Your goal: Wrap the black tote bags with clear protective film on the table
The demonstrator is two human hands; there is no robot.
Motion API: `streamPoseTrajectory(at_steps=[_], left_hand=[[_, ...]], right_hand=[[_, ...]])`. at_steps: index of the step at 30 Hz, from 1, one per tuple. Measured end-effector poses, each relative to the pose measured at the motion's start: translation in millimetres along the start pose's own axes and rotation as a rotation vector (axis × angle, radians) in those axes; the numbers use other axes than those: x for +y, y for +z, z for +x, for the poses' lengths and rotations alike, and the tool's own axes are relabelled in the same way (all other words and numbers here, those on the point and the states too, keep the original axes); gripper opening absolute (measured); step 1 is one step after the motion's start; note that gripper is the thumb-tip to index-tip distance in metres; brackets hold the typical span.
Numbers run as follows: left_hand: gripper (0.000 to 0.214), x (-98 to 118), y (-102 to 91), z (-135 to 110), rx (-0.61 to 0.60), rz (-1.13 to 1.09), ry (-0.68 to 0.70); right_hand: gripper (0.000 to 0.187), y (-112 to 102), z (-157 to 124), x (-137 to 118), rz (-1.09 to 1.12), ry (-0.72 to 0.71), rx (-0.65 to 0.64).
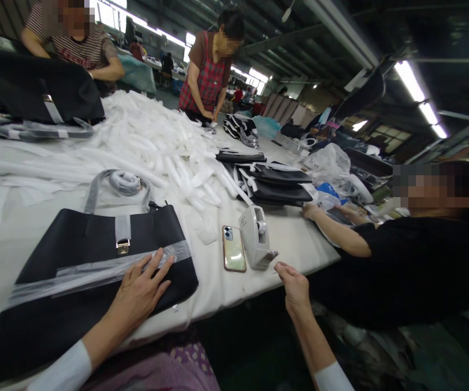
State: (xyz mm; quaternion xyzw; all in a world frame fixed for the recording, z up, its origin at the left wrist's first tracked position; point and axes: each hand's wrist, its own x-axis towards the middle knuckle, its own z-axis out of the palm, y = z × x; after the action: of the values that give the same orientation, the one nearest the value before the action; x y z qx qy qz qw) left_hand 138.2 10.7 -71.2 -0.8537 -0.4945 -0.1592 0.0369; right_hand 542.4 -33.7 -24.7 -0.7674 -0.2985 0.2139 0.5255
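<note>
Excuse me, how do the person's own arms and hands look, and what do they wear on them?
The left hand and the right hand are bare, with no gloves. Bare skin runs up each arm to a plain white sleeve: the left sleeve and the right sleeve. No markings or cables show on them.

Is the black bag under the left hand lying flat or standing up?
Lying flat: the black bag rests on the white-covered table, the left hand pressed on its face.

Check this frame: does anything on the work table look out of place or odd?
The clear film band across the black tote bag, under the left hand, looks wrinkled and bunched rather than lying smooth. Nothing else stands out.
</note>
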Motion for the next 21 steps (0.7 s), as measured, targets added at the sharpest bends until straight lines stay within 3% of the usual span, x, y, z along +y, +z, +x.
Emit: streamPoseTrajectory(at_steps=[7, 12, 16, 19, 21], left_hand=[[0.049, 1.1, -4.5, 1.6, -0.008, 0.015, -0.005], [0.050, 1.0, -5.6, 2.1, -0.011, 0.012, 0.005], [0.050, 1.8, -7.7, 2.9, -0.006, -0.009, -0.015], [0.050, 3.4, -14.3, 4.3, -0.015, -0.027, -0.029], [0.050, 3.7, -19.1, 6.6, -0.027, -0.047, -0.029]], right_hand=[[0.053, 6.9, 1.0, 22.0, -0.193, -0.023, -0.062], [0.049, 1.0, 4.2, 17.2, -0.423, -0.090, -0.018], [0.041, -15.2, -8.8, 17.8, -0.598, -0.092, -0.010], [0.039, -23.3, -17.7, 11.8, -0.728, -0.113, -0.075], [0.040, -15.6, -20.7, -4.2, -0.852, -0.210, -0.158]])
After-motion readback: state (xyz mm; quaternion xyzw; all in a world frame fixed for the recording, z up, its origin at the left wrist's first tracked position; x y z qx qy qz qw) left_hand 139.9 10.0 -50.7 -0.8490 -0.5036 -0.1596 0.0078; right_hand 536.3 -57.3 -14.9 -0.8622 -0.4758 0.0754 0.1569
